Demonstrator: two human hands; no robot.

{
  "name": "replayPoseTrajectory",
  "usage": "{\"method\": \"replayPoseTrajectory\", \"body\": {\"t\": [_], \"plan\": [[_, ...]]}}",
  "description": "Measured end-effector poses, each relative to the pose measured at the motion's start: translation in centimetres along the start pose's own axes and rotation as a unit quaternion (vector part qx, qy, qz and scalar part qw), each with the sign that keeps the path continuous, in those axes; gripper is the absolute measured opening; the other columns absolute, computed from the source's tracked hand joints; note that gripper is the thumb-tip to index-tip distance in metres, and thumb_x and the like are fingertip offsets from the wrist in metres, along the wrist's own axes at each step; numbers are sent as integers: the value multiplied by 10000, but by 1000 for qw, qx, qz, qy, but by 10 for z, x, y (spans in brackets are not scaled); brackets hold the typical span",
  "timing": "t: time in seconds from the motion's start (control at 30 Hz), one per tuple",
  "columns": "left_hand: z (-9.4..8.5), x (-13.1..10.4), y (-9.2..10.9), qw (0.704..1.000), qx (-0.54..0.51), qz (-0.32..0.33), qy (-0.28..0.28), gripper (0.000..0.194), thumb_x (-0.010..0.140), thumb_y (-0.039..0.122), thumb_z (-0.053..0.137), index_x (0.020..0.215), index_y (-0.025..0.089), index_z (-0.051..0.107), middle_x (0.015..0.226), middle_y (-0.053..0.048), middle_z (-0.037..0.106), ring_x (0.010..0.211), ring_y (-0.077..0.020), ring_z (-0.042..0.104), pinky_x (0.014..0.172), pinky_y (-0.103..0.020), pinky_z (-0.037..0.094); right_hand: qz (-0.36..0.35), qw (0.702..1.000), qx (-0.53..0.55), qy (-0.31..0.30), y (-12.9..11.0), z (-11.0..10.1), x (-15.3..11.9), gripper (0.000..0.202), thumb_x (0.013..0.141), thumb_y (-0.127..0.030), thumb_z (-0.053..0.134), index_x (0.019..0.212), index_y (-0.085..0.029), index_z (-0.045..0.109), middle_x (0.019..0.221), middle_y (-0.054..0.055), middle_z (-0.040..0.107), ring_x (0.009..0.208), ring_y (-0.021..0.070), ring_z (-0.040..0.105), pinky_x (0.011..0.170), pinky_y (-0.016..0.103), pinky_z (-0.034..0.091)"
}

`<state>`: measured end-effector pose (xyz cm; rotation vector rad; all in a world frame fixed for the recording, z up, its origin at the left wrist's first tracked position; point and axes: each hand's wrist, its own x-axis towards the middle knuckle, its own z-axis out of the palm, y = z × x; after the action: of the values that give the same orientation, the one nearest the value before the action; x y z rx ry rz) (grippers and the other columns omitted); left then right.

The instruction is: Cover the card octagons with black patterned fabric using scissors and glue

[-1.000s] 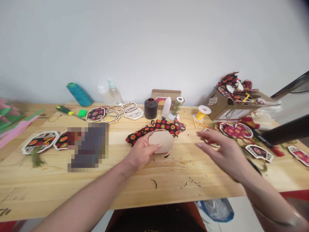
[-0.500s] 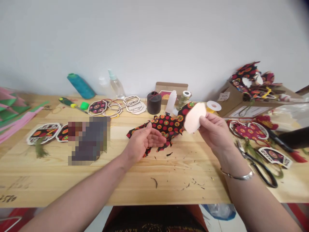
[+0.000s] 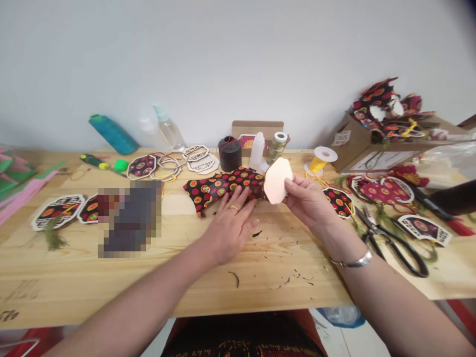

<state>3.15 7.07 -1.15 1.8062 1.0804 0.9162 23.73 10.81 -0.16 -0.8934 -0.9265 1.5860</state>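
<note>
In the head view, my left hand (image 3: 236, 223) lies with fingers spread on a black cloth (image 3: 208, 191) patterned with red and yellow circles. The cloth rests on the wooden table, partly hidden under my fingers. My right hand (image 3: 303, 198) pinches a pale, scallop-edged card piece (image 3: 278, 181) between thumb and fingers, held up beside the cloth's right end. Its plain side faces me. Behind the cloth stand a black thread spool (image 3: 230, 153) and a white squeeze bottle (image 3: 257, 151).
Black-handled scissors (image 3: 394, 243) lie right of my right forearm, among finished ornaments (image 3: 424, 230). A cardboard box (image 3: 383, 153) heaped with cloth pieces stands back right. A yellow thread spool (image 3: 320, 161), teal thread cone (image 3: 113, 134), screwdriver (image 3: 94, 161) and wooden frames (image 3: 201, 159) line the back.
My left hand has turned palm down and pressed onto the cloth, which has shifted. My right hand has moved left with the card piece. The view has turned slightly.
</note>
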Motion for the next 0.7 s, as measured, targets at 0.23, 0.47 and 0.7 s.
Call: {"method": "replayPoseTrajectory", "body": {"t": [0.23, 0.47, 0.7], "plan": [[-12, -7, 9, 897, -330, -70, -286, 571, 877, 645, 403, 1005, 224, 768, 993, -137, 757, 1022, -330, 683, 969, -498, 466, 24, 1000, -2, -11, 16, -6, 9, 282, 665, -402, 782, 826, -193, 684, 876, 54, 742, 959, 231, 654, 854, 391, 531], [-12, -11, 24, 887, -241, -60, -390, 368, 690, 467, 759, 1015, 296, 755, 1157, -83, 714, 1179, -346, 596, 1038, -485, 409, 27, 999, 16, 13, 19, -9, 10, 267, 650, -397, 798, 767, -197, 666, 824, 31, 734, 907, 219, 658, 822, 379, 540], [-9, -5, 9, 926, -357, -91, 82, 301, 831, 406, 649, 623, 190, 681, 602, -10, 635, 560, -127, 581, 667, -289, 522, 28, 1000, 6, 3, 8, -7, 4, 269, 601, -390, 832, 686, -190, 673, 689, -15, 683, 633, 123, 592, 669, 288, 509]]}}
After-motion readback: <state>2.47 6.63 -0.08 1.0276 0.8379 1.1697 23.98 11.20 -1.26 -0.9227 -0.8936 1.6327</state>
